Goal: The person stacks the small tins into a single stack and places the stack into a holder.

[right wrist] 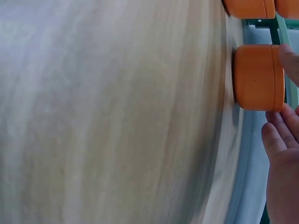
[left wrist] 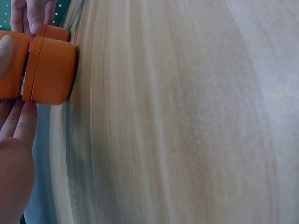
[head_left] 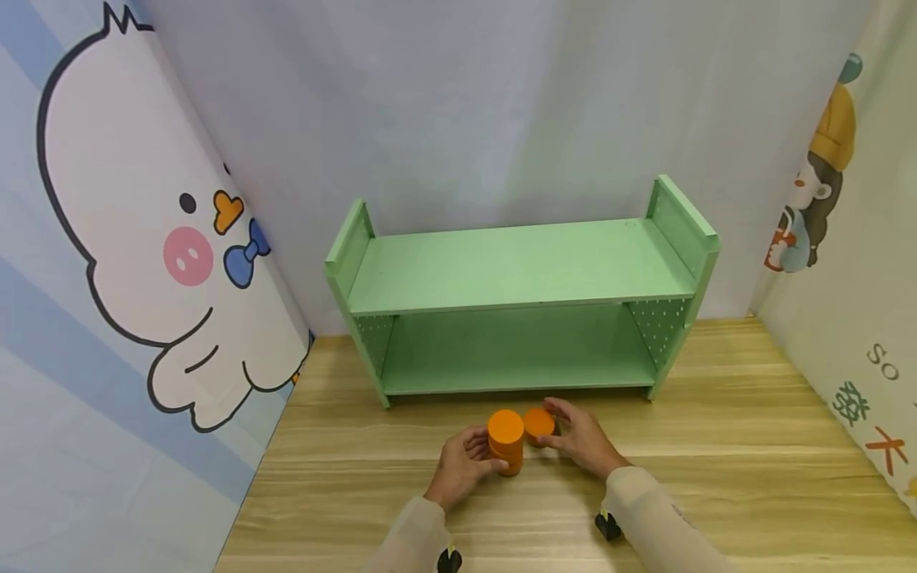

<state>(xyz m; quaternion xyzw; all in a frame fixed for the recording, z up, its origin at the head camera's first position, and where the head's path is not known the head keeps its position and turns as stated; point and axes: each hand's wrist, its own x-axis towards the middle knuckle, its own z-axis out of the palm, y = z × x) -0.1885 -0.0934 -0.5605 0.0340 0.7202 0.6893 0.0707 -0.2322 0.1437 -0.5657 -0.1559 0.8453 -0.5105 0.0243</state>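
Cream long sleeves [head_left: 411,537] come in at the bottom of the head view, a small black device [head_left: 608,526] at each wrist. The left hand [head_left: 458,471] holds the upper round orange container [head_left: 506,426] between thumb and fingers; it sits above a matching lower orange container [head_left: 511,469], which stands on the pale wood-grain table [head_left: 344,493]. A dark gap shows between the two in the left wrist view, so I cannot tell whether they fully meet. The right hand [head_left: 586,443] grips a single lidded orange container [head_left: 539,422], upright on the table just beside the stack. Behind them stands a light green two-tier shelf [head_left: 523,267] with perforated side panels, before a plain pale curtain [head_left: 458,103].
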